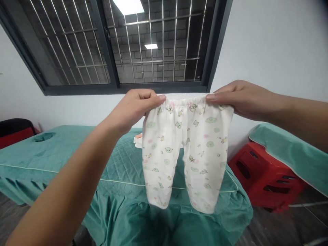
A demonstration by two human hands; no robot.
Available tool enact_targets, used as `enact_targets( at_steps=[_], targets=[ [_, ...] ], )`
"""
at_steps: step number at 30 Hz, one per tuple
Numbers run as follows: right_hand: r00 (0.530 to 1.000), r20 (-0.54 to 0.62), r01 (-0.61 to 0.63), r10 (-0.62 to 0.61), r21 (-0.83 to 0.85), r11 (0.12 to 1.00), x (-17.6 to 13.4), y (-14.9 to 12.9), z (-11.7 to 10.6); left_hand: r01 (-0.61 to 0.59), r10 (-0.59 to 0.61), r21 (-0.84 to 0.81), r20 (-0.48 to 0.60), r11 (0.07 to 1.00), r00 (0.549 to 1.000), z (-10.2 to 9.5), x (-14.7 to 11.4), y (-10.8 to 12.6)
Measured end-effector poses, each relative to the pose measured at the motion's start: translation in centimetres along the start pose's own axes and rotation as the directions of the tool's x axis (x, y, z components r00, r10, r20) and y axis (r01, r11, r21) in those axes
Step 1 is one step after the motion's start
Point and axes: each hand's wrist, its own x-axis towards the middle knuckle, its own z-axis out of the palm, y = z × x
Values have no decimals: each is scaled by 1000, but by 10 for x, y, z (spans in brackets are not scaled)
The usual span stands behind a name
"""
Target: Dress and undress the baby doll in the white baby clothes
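A pair of small white baby pants (164, 150) hangs upright in front of me, printed with green, pink and yellow figures. My left hand (139, 104) pinches the elastic waistband near its left end, thumb on the near side. At the right end of the waistband, my right hand (235, 97) grips the cloth the same way. Between the two hands the waistband is held out nearly straight. Both legs dangle down over a bed with a green quilted cover (120, 164), apart from each other.
Partly behind the pants, a small white and orange item (138, 140) lies on the bed. Red plastic stools (263, 177) stand at the right under a green cloth (292, 150). A barred window (153, 44) is in the wall ahead. A black and red object (17, 131) sits far left.
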Motion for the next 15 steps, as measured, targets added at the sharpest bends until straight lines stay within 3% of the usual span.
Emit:
enact_targets(
  at_steps=[2,10,15],
  targets=[
    [999,-22,41,-41,-14,999,6,-9,15,0,1,-29,23,1000,1000,6,-2,2],
    [981,-27,191,-192,-34,981,22,-54,77,-134,116,-199,-102,971,988,25,-10,5],
    [949,-210,222,-235,-82,972,38,-55,99,-215,148,-260,-257,941,955,38,-22,-16]
  ],
)
